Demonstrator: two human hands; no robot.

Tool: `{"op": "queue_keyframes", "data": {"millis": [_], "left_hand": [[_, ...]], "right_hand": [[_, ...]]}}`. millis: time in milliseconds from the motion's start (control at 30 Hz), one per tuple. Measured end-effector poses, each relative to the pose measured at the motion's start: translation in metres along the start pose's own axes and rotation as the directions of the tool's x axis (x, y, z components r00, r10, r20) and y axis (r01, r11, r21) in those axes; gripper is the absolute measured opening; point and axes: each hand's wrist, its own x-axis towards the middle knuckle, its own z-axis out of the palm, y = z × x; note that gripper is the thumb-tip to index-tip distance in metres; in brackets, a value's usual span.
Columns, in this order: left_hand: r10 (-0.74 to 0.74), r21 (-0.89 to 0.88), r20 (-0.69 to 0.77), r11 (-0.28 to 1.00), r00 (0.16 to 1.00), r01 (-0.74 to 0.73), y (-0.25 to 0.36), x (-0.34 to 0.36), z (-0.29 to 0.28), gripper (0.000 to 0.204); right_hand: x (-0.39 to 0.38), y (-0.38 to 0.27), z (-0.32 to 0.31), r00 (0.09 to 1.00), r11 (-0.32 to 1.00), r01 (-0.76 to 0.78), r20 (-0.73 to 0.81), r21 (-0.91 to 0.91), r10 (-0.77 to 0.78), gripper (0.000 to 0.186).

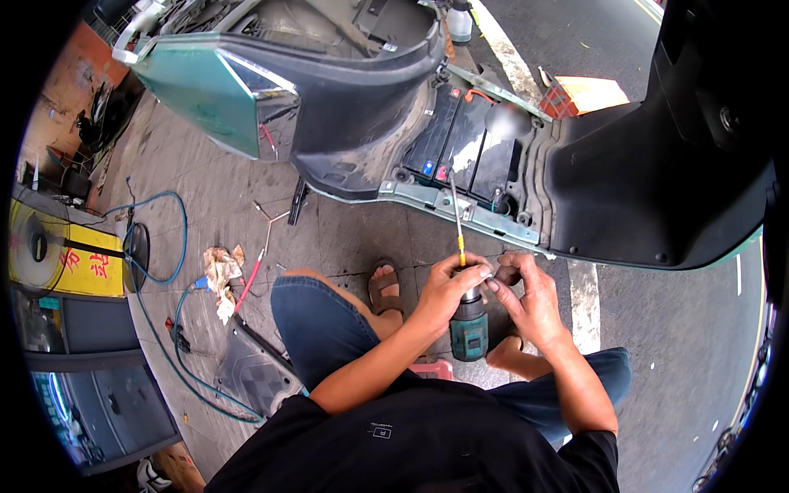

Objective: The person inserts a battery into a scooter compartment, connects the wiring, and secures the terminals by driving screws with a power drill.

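My left hand (444, 294) is closed around the front of a teal and black cordless drill (469, 335) at its chuck. From the drill a long thin bit (457, 212) with a yellow collar points away from me, toward the scooter's open floorboard. Close by on the right, my right hand (530, 297) has its thumb and fingers drawn together beside the chuck; what they hold, if anything, is too small to make out. Ahead lies the teal and black scooter (353, 123), with dark batteries (448, 131) and an orange cable exposed in its floor well.
A floor cover (255, 370) lies at left near a red-handled Y-shaped wrench (253, 275), a crumpled rag (220, 271) and a blue hose (182, 345). A yellow sign (92, 261) and a fan stand far left. An orange piece (585, 94) lies beyond the scooter. My knees flank a pink stool (436, 369).
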Motion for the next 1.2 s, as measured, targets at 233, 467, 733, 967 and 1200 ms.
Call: {"op": "queue_keyframes", "data": {"millis": [233,467,733,967,1200], "left_hand": [[-0.048,-0.316,-0.071,0.948,0.996,0.023,0.029,0.025,-0.01,0.022],[0.008,-0.431,0.084,0.902,0.996,0.029,0.046,0.061,0.041,0.017],[0.089,-0.523,-0.079,0.844,0.993,-0.117,0.069,0.136,-0.001,0.011],[0.158,-0.508,-0.166,0.832,0.973,-0.222,0.066,0.137,-0.019,0.014],[0.164,-0.569,-0.065,0.804,0.984,-0.172,0.06,0.139,-0.009,0.022]], "right_hand": [[-0.024,0.028,0.01,0.912,0.94,0.286,0.354,-0.188,-0.207,0.073],[-0.014,0.036,0.014,0.972,0.983,0.17,-0.179,0.077,-0.154,0.055],[-0.02,0.015,-0.048,0.936,0.684,-0.151,-0.118,0.713,0.33,0.028],[-0.023,0.023,-0.044,0.905,0.552,-0.255,-0.006,0.794,0.425,0.028],[-0.024,0.007,-0.057,0.903,0.512,-0.226,-0.019,0.829,0.43,0.031]]}}
